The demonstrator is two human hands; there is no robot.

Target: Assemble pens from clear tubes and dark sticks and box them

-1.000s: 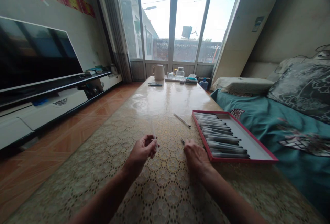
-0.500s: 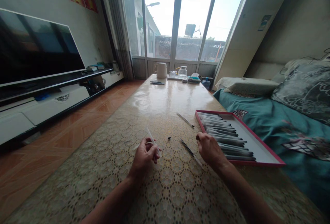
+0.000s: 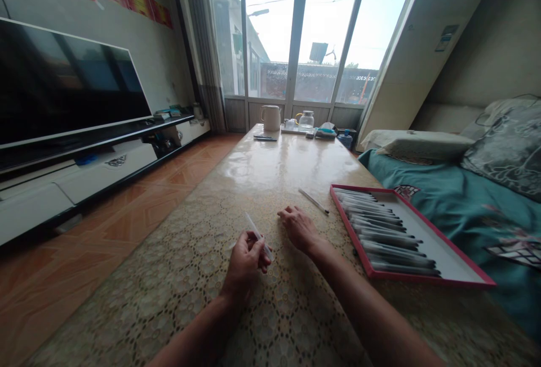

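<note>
My left hand (image 3: 249,257) is closed around a translucent white pen barrel (image 3: 253,226), which slants up out of the fingers over the patterned table. To its right, my right hand (image 3: 298,227) is low at the tabletop, its fingers bent and drawn together; whatever lies between or under the fingertips is hidden. Beyond it lies a clear pen with a dark tip (image 3: 313,201). A red-edged box lid (image 3: 460,262) at the right holds a row of several pens (image 3: 384,231) with dark ends. By its left side shows a small dark piece (image 3: 355,252).
At the table's far end stand a beige jug (image 3: 271,118), a glass pot (image 3: 306,120) on a tray and a tissue pack (image 3: 324,132). Dark pens (image 3: 265,138) lie before the jug. A sofa (image 3: 448,186) runs along the right, a TV cabinet (image 3: 105,169) along the left.
My right hand has moved left from beside the box lid to where the small black cap lay, now covered. My right forearm hides the black pen. The left hand keeps its hold; the view shifted slightly.
</note>
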